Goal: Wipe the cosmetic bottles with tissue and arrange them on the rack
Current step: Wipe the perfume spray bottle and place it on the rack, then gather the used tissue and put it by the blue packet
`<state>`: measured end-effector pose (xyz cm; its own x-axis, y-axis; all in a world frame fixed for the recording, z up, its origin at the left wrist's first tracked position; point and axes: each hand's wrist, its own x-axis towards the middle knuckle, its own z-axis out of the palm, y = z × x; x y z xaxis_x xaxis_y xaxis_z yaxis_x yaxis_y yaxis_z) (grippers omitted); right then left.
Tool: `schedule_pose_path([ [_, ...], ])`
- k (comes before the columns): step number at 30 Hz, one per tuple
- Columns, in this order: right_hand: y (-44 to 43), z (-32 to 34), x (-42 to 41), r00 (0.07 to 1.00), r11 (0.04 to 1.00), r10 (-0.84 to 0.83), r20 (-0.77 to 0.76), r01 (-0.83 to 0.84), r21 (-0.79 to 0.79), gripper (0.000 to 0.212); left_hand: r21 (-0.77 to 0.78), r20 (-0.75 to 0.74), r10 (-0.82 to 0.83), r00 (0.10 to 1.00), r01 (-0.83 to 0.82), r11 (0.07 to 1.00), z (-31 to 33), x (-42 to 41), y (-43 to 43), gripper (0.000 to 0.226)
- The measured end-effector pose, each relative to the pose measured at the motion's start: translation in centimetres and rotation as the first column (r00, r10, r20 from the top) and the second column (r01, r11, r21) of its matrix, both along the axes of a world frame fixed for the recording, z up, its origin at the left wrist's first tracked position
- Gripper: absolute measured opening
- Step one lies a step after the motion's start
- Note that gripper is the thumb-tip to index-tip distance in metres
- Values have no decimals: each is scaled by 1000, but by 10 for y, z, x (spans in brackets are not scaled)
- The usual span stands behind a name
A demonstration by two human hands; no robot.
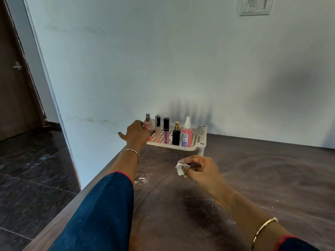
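A cream plastic rack [198, 140] stands against the wall on a dark wooden table [253, 178]. Several cosmetics stand upright in a row on it: a pink perfume bottle [148, 124], a clear tube with a black cap [157, 130], a pink lip gloss [166, 130], a small black bottle with a gold cap [176, 135] and a pink spray bottle [187, 134]. My left hand [136, 133] reaches to the rack's left end and wraps around the pink perfume bottle. My right hand [197, 169] hovers over the table nearer me, pinching a crumpled white tissue [180, 168].
White crumbs and dust [144, 178] lie scattered on the tabletop in front of the rack. The table's left edge [87, 192] drops to a dark tiled floor [32, 169]. A dark door [16, 69] stands at far left, a wall switch plate [255, 5] at top right.
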<state>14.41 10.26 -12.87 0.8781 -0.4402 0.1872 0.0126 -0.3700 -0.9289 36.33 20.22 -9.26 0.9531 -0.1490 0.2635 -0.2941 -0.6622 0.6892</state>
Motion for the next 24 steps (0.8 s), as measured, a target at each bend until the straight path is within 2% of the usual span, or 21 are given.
schedule_pose_path([
  [6, 8, 11, -14, 999, 997, -27, 24, 25, 71, 15, -104, 39, -83, 996, 87, 991, 6, -7, 17, 69],
  [10, 18, 25, -28, 996, 985, -74, 57, 64, 159, 11, -25, 144, -142, 979, 147, 989, 19, -31, 28, 69],
  [14, 30, 45, -47, 991, 975, -103, 90, 83, 205, 14, -46, 112, -203, 973, 210, 977, 31, -71, 32, 64],
  [16, 38, 59, -62, 986, 963, -120, 115, 87, 255, 19, -107, 57, -252, 966, 257, 961, 38, -98, 35, 61],
  [19, 49, 77, -85, 978, 954, -147, 147, 101, 282, 19, -277, -45, -363, 931, 338, 900, 50, -141, 37, 53],
  [24, 57, 95, -131, 955, 920, -233, 182, 156, 360, 10, -459, -130, -587, 799, 477, 750, 66, -224, 47, 35],
])
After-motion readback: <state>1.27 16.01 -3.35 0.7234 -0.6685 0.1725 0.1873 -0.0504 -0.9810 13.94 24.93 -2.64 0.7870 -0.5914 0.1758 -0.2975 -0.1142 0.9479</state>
